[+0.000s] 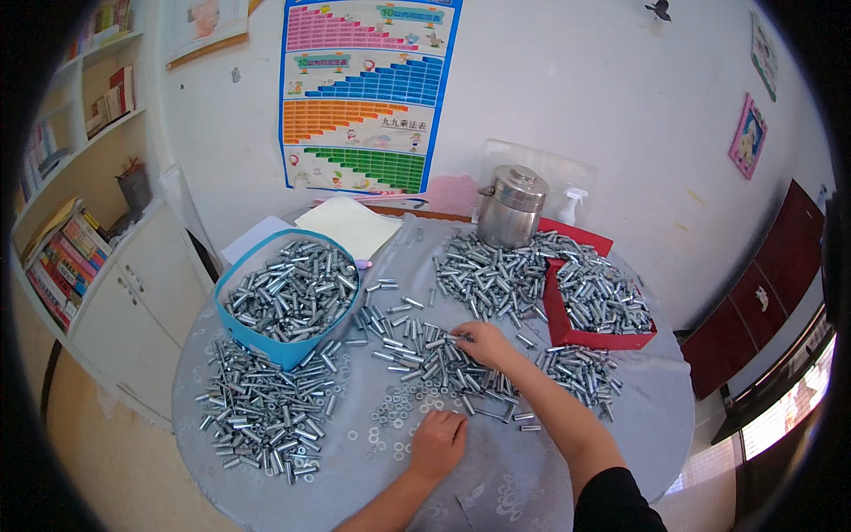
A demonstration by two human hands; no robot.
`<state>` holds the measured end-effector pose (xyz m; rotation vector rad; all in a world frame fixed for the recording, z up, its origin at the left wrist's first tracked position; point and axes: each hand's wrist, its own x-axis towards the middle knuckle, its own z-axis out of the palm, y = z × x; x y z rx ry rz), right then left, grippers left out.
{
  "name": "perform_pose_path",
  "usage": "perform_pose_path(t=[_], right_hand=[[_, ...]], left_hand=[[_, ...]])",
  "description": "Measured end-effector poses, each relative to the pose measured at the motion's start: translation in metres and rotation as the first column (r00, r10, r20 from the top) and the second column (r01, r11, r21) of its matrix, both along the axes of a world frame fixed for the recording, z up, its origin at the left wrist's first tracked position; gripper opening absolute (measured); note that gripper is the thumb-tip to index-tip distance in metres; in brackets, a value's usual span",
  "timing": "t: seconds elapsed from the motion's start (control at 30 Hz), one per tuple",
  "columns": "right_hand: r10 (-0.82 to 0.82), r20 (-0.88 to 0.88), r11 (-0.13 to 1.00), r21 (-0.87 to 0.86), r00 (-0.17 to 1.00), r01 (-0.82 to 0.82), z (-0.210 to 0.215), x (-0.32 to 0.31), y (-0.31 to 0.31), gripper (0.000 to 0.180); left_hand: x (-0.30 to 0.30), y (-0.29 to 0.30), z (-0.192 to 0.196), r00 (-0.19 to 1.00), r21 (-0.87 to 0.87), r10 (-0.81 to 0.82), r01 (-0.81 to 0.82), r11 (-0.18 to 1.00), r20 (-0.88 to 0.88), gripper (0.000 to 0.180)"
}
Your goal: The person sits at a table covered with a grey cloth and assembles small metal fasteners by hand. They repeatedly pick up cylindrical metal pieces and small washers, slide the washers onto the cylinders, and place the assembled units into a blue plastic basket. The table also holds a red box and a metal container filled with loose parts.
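My right hand [483, 344] reaches over the middle pile of short silvery metal tubes [424, 344]. Its fingers are bent together at the pile, closed around a metal tube that is mostly hidden. Nearer the front edge, my left hand [439, 443] rests on the cloth with its fingers curled in. Whatever it may hold cannot be seen. Loose flat washers [394, 406] are scattered just beyond and to the left of it, beside the tubes.
A blue-rimmed basket [292, 355] full of tubes stands left, with another tube heap [266, 408] before it. Right are a red box [603, 340] with tubes and more heaps. A steel pot [512, 208] and white spray bottle [573, 206] stand at the back.
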<state>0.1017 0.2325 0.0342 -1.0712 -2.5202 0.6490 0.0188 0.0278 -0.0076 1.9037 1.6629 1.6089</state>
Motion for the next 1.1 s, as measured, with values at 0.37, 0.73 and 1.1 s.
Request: perform_pose_path(t=[0.37, 0.73, 1.1], right_hand=[[0.071, -0.029, 0.994, 0.09, 0.997, -0.068, 0.007, -0.039, 0.027, 0.025], [-0.339, 0.016, 0.811, 0.512, 0.941, 0.283, -0.034, -0.092, 0.071, 0.021], [0.046, 0.174, 0.986, 0.147, 0.984, -0.073, -0.019, -0.133, 0.058, 0.023]], left_hand=[[0.001, -0.002, 0.003, 0.999, -0.032, 0.024, -0.023, 0.999, 0.022, 0.008], [0.0, -0.001, 0.006, 0.995, 0.039, 0.092, -0.094, 0.995, 0.046, 0.006], [-0.002, -0.001, 0.011, 0.989, 0.007, 0.121, -0.122, 0.992, 0.084, 0.006]])
